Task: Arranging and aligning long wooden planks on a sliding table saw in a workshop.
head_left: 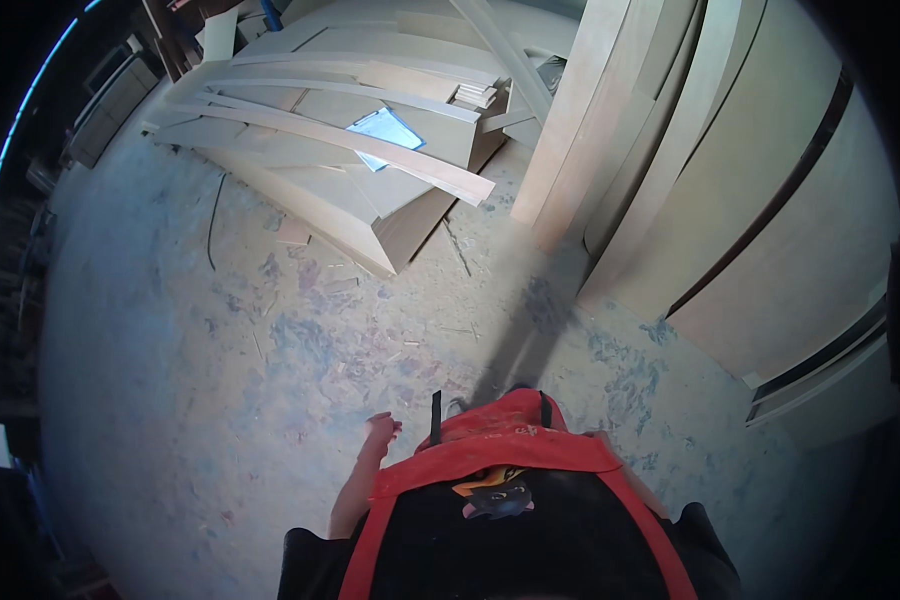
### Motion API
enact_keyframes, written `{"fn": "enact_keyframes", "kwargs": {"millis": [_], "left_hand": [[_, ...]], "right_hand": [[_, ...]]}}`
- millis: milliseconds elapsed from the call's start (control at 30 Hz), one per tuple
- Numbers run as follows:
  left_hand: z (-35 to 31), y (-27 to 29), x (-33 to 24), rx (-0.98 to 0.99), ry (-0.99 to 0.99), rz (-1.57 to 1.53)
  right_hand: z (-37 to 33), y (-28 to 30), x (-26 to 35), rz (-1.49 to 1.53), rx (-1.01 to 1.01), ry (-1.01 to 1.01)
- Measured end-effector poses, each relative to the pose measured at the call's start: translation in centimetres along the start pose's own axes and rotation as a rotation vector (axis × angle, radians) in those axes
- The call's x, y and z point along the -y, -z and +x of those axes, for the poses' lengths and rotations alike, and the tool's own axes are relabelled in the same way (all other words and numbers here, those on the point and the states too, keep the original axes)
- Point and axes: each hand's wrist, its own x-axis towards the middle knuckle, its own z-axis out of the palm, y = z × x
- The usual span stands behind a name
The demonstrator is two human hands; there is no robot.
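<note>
My left hand (pixel 382 427) hangs out to the left of the red apron (pixel 515 450) I wear over a black shirt. Its fingers look loosely bent and a little apart, and no object shows in them. Below it is only the dusty floor (pixel 300 380). On the right, part of my bare forearm (pixel 642 488) comes out beside the apron strap, while the right hand itself is hidden behind the apron. Ahead of me, a clipboard with pale blue-white paper (pixel 392 128) lies on a stack of boards (pixel 320 180), out of reach of both hands.
Long wooden strips (pixel 430 168) cross the stack, one jutting past its near corner. Tall panels (pixel 750 180) lean upright along the right. Scraps and a thin dark cord (pixel 213 225) lie on the floor. A long shadow (pixel 525 340) falls ahead of my feet.
</note>
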Motion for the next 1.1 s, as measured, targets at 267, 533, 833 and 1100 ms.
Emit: {"fn": "enact_keyframes", "kwargs": {"millis": [267, 533, 833, 1100], "left_hand": [[2.7, -4.3, -20.8, -0.059, -0.295, -0.314], [9.5, -11.9, -21.5, -0.097, 0.010, -0.230], [19.6, -8.7, -26.2, -0.096, -0.246, 0.791], [19.8, -14.8, -39.4, -0.188, 0.064, -0.441]], "right_hand": [[12.9, 7.4, 16.7, -0.033, 0.041, -0.033], [35.0, 13.1, 41.8, -0.057, 0.128, 0.008], [45.2, 7.8, 57.4, -0.080, 0.246, 0.145], [51.1, 8.6, 62.0, -0.461, 0.398, 0.039]]}}
